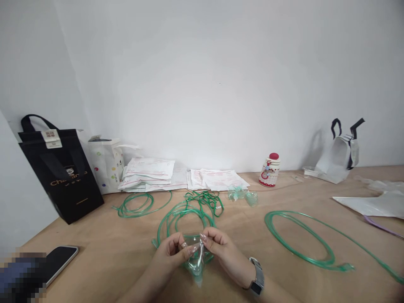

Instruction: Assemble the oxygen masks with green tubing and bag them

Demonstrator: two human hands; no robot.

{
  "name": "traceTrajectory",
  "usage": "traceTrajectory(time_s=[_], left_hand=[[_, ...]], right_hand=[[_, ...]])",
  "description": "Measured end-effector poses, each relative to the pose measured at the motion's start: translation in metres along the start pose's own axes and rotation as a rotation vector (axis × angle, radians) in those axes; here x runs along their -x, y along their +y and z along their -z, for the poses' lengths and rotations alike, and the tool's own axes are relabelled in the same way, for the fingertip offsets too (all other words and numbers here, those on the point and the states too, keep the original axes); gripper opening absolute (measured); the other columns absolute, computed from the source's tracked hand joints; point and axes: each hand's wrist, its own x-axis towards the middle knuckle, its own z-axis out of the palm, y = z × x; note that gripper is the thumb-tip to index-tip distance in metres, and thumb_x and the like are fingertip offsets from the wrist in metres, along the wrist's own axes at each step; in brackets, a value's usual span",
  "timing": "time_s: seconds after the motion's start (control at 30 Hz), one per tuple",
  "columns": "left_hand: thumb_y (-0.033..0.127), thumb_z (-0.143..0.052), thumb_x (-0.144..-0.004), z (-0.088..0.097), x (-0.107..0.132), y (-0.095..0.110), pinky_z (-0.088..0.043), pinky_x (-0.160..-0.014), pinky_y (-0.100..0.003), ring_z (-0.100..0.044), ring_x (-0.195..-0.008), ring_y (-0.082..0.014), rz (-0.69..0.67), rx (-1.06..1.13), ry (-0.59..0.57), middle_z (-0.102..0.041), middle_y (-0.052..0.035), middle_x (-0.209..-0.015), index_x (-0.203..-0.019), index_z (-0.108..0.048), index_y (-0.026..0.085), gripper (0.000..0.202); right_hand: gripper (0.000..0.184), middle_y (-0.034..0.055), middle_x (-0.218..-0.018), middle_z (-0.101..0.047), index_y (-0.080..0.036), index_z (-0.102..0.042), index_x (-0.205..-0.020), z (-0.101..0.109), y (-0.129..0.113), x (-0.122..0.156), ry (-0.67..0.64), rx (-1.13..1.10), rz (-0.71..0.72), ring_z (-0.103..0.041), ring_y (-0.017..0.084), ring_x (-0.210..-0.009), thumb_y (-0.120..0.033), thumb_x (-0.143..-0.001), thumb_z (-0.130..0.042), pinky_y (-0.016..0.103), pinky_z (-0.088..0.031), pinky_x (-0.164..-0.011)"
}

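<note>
Clear Plastic Face Mask [197,268] Getting Close Two-Handed Attention

The left hand [176,250] is pinching the mask's upper edge between thumb and fingers, while the right hand [217,248], below a silver wristwatch [258,275], is gripping the edge opposite. The mask is hanging between them, near the front of the bench [240,229], its narrow end pointing toward the wearer of the camera. The step in hand appears to be fingertip handling of that edge; the next move seems to call for a steady left pinch and a fine, light touch from the right.

Just beyond, a coil of green tubing [161,223] is lying partly behind the hands; whether it is joining the mask is impossible to tell. Dark green straps [206,202] are tangling at its far side, with small translucent green pieces [237,192] sitting to their right. Looser tubing coils are flanking the work, one at left [135,215], one at right [331,254]. Along the wall, printed paper packets [153,168] are piling up, and a red-capped bottle [269,172] is standing upright.
</note>
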Motion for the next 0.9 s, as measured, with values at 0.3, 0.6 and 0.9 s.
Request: traceTrajectory(time_s=[0.3,0.6,0.9], left_hand=[[0.04,-0.071,-0.056,0.003,-0.003,-0.006,-0.023,-0.049,-0.02,-0.032,-0.049,-0.0077,0.016,-0.011,0.01,-0.037,0.0074,-0.049,-0.053,-0.036,0.018,0.041],[0.041,-0.062,-0.067,0.011,-0.004,-0.005,-0.029,-0.056,-0.023,-0.04,-0.059,-0.0111,0.0,-0.222,-0.128,-0.045,0.0031,-0.057,-0.061,-0.054,0.014,0.029],[0.043,-0.064,-0.064,0.007,-0.001,-0.002,-0.025,-0.051,-0.022,-0.037,-0.053,-0.0097,0.034,-0.225,-0.083,-0.046,0.0039,-0.052,-0.054,-0.047,0.015,0.034]], right_hand=[[0.035,-0.0046,-0.056,-0.043,-0.017,-0.05,-0.062,-0.003,-0.004,0.002,-0.001,0.072,0.01,-0.037,0.009,-0.055,-0.05,-0.068,-0.058,0.022,-0.028,-0.054],[0.038,-0.0041,-0.059,-0.039,-0.017,-0.048,-0.062,-0.004,-0.007,0.002,-0.023,0.273,0.019,-0.036,0.01,-0.059,-0.053,-0.073,-0.05,0.023,-0.03,-0.056],[0.041,-0.0024,-0.062,-0.043,-0.017,-0.05,-0.064,-0.002,-0.012,0.004,-0.015,0.359,0.042,-0.041,0.012,-0.063,-0.056,-0.076,-0.041,0.025,-0.035,-0.062]])
